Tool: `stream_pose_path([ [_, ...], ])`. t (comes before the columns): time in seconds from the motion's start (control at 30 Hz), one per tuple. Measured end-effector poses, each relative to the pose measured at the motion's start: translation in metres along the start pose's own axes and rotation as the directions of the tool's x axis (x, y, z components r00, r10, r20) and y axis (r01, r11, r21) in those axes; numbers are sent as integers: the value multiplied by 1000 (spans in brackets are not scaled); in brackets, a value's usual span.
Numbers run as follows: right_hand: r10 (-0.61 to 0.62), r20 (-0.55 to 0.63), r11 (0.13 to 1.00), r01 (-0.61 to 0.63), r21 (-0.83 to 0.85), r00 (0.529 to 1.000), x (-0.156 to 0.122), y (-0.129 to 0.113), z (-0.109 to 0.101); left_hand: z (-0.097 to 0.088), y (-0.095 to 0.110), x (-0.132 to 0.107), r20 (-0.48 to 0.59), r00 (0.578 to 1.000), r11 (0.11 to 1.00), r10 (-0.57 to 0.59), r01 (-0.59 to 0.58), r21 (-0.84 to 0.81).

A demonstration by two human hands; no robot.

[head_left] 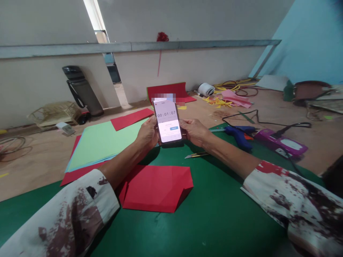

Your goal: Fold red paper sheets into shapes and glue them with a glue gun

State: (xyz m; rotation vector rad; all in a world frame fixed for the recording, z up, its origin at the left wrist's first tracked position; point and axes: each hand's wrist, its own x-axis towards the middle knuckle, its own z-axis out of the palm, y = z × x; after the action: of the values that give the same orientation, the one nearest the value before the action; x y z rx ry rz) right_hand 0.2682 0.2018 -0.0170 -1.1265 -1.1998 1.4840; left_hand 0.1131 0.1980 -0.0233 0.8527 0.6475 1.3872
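Note:
Between my two hands a smartphone [168,123] is held upright, its lit screen showing a timer at 00:01:07 and a pop-up box with a blue button. My left hand [148,132] grips the phone's left edge. On the opposite edge, my right hand [195,131] is closed with the thumb at the side of the screen. Below the phone lies a folded red paper [158,187] on the green mat [214,210]. A box cutter [197,155] with its blade out rests under my right wrist.
Green and blue sheets [104,142] lie left, with a red strip [132,119] on them. To the right are a blue glue gun [239,135] and a purple power strip [280,142] with a black cord. A dark bottle [83,91] leans against the wall near a woven basket [55,112].

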Motion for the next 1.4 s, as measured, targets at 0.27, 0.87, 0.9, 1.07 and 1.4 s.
stream_pose_path([
  [0.27,-15,-5,1000,15,16,1000,1,2,0,0,1,-1,3,1000,1000,-8,8,19],
  [0.87,-8,-31,1000,9,22,999,-1,2,3,0,0,1,-18,1000,1000,-5,6,7],
  [0.9,-10,-32,1000,11,24,999,-1,2,3,0,0,1,-18,1000,1000,-6,6,7],
  [1.07,-11,-36,1000,12,29,999,-1,2,3,1,0,1,-14,1000,1000,0,0,10],
  [1.4,-12,-62,999,14,41,998,-3,1,5,-1,-1,1,12,1000,999,-22,22,31],
])
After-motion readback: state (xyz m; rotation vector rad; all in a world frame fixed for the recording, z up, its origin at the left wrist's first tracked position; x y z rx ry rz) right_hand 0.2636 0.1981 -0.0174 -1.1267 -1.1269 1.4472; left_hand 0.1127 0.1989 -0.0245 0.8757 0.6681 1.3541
